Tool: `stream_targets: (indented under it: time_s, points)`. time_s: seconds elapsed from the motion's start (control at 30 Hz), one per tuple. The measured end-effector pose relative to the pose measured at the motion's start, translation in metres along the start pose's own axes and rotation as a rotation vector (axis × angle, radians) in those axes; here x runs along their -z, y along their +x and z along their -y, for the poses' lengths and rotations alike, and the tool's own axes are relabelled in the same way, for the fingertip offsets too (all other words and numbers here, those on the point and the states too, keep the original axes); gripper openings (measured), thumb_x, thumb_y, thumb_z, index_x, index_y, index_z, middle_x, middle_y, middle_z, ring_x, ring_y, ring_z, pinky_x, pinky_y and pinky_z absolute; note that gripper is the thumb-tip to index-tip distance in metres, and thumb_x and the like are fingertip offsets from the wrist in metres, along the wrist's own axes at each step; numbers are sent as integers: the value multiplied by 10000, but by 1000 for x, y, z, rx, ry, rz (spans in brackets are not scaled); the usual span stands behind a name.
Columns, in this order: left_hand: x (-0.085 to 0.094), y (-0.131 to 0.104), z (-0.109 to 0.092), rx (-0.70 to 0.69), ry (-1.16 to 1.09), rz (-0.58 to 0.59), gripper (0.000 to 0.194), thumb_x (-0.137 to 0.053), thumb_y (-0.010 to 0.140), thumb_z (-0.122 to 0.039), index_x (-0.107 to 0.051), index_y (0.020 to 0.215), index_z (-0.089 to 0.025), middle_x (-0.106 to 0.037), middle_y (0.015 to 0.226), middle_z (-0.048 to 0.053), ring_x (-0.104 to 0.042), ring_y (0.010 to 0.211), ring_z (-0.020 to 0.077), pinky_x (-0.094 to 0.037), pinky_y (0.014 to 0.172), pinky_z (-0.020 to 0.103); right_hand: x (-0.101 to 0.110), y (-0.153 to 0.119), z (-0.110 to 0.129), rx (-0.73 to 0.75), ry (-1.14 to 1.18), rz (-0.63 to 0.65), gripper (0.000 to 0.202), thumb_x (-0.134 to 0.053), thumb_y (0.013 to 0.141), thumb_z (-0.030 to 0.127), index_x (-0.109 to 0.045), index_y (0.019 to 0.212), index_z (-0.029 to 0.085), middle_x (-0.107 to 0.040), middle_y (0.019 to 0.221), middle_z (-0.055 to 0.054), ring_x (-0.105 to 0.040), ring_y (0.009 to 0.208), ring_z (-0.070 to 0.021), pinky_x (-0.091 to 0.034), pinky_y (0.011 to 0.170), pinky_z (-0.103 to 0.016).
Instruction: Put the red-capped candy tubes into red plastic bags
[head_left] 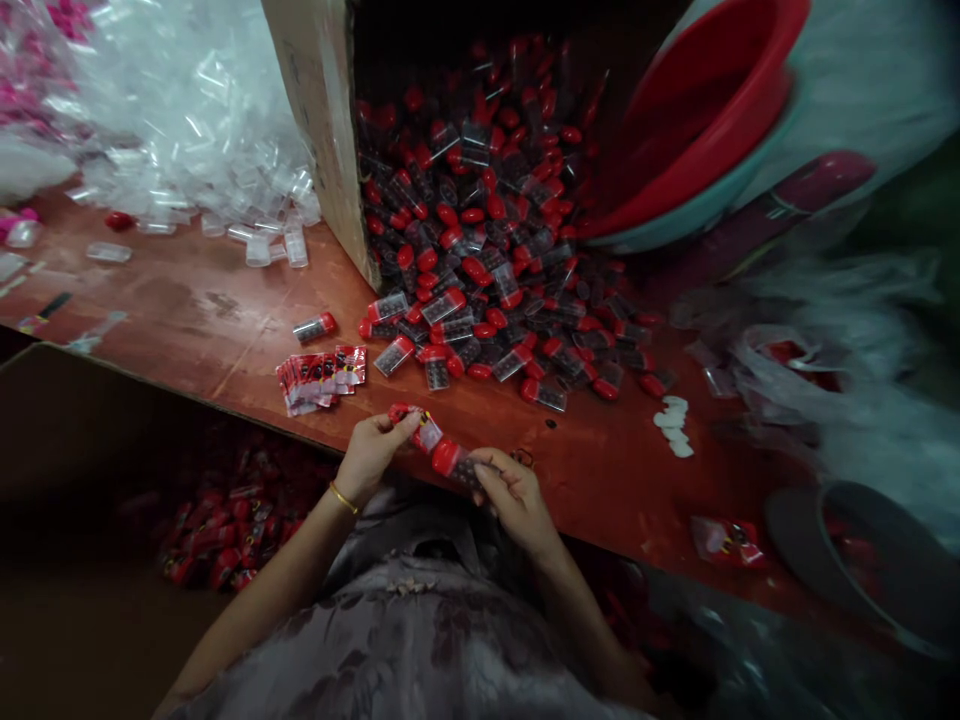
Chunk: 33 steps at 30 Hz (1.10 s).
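My left hand, with a gold bangle at its wrist, pinches a small red printed label near the table's front edge. In my right hand is a clear container with a red cap and dark contents, its cap pointing at the label. Label and cap are very close; whether they touch I cannot tell. A fanned stack of red labels lies on the table left of my hands, and a single capped container rests just behind it.
A tipped cardboard box spills many red-capped containers over the wooden table. Clear empties pile up at the left. Red basin leans at the right. Below the left edge lie more red packs.
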<state>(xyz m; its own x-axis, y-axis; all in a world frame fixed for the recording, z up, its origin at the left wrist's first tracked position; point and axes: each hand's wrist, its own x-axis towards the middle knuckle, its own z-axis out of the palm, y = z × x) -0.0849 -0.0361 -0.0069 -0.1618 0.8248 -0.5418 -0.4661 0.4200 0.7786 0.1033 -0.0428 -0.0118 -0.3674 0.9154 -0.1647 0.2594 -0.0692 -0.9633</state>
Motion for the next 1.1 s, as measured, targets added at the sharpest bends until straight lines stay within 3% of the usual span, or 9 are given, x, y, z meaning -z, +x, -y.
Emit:
stream_targets:
  time_s: [0.07,0.2,0.4,0.6,0.83,0.97,1.1]
  points:
    - [1,2,0,42,-14,-44,495,-813,402,-509,-686,678,-118,-676,625,23,-581,538,113,-484,562,235,1,-2,-2,11,6,-8,298,-440,844,420,-603,843,171,-487,526,29,-428,453,-93,-292,413,-198]
    - [1,2,-3,58,-17,12,483,-816,410,-501,-691,680,-120,-678,633,24,-591,558,117,-487,566,231,2,-5,2,25,5,-9,309,-432,852,427,-606,846,172,-491,545,23,-446,472,-97,-295,416,-199]
    - [-1,-4,-5,-16,44,68,416,-802,484,-474,-706,675,-118,-674,628,20,-564,549,105,-463,585,227,1,-6,13,45,-33,39,277,-435,851,390,-597,828,167,-483,529,32,-437,477,-98,-322,468,-212]
    - [4,-4,-3,-196,154,138,363,-763,580,-449,-720,724,-118,-691,695,32,-573,635,117,-447,659,227,1,-2,8,15,-22,38,260,-441,841,379,-588,807,168,-467,510,42,-431,469,-96,-320,473,-210]
    - [3,-6,-1,-179,87,212,365,-735,628,-455,-704,771,-120,-685,720,39,-597,688,144,-470,722,269,-3,0,3,-2,19,1,267,-441,837,394,-585,847,169,-479,517,41,-425,457,-93,-301,444,-202]
    - [0,-7,-2,-109,31,176,393,-760,574,-484,-688,705,-121,-670,659,33,-578,608,125,-468,638,242,-5,0,1,2,18,4,274,-432,845,397,-583,864,168,-484,532,38,-427,467,-95,-315,453,-206]
    - [-1,-6,-7,-79,45,83,473,-731,528,-589,-619,518,-130,-525,425,-13,-471,441,83,-384,474,202,-4,-3,1,33,-23,38,287,-430,854,403,-592,840,167,-477,533,34,-442,494,-102,-329,474,-211]
